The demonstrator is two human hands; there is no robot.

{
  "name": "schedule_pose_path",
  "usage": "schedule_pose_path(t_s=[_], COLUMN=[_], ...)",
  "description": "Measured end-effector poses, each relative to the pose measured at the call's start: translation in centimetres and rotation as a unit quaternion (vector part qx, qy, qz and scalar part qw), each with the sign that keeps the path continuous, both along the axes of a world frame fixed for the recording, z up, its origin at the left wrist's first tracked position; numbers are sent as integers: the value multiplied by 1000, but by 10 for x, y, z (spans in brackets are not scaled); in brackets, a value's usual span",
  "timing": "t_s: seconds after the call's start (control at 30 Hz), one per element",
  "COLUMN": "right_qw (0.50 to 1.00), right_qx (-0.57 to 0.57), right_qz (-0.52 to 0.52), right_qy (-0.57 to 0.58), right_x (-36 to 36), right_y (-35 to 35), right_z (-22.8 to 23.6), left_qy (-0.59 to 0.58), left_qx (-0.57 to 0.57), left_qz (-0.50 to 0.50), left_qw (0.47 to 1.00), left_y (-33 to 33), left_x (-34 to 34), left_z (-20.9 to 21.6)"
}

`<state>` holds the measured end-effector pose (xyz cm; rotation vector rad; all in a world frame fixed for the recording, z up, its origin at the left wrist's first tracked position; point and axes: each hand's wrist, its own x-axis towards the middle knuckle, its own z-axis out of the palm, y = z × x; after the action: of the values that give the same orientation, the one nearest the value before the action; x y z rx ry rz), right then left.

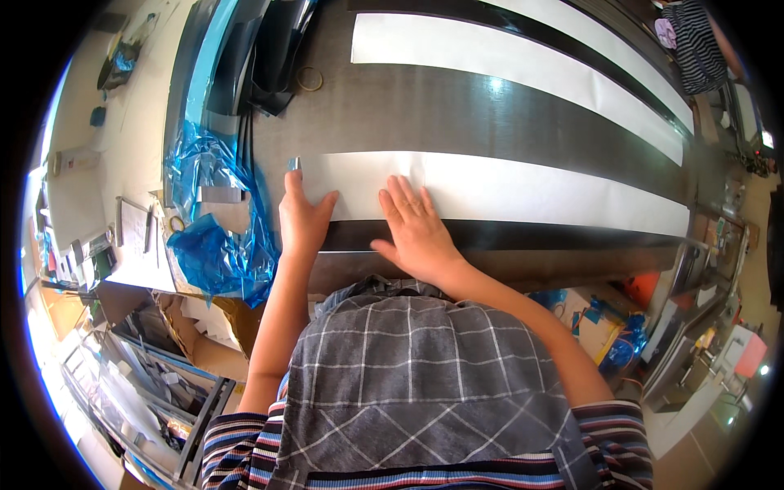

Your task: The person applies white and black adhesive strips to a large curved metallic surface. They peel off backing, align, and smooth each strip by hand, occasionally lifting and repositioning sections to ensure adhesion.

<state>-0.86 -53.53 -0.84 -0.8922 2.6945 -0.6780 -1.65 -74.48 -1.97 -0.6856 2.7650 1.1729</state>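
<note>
A long white strip [523, 188] lies across the dark table, with a black strip [490, 235] along its near edge. My right hand [420, 233] is spread flat, its fingers on the white strip and its thumb over the black one. At the strip's left end is my left hand [306, 216], its thumb stretched out toward the strip and its other fingers close together. A small silvery-blue piece [295, 163] sticks out at those fingertips; its kind is too small to make out, and the grip is partly hidden.
Crumpled blue plastic film [229, 253] lies left of my left hand, near stacked dark strips [237, 65]. A tape ring [309, 78] and another white strip [506, 65] lie farther back. Below the left side stands a cardboard box [200, 335]. Another person [694, 45] is at far right.
</note>
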Motion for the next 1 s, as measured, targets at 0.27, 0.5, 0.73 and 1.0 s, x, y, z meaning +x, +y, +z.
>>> schedule_pose_path(t_s=[0.27,0.5,0.73,1.0], right_qw=[986,990,995,940], right_qx=[32,93,17,-55], right_qz=[-160,-104,-88,-195], right_qy=[-24,-34,-34,-274], right_x=[-70,-93,-104,-114], right_y=[16,7,11,22], right_z=[7,14,10,-1], left_qy=[2,130,56,10], left_qx=[-222,-103,-136,-174], left_qz=[-31,-381,-343,-331], left_qw=[975,910,928,927], left_y=[6,34,39,48], left_x=[-3,16,22,21], left_z=[22,8,0,1])
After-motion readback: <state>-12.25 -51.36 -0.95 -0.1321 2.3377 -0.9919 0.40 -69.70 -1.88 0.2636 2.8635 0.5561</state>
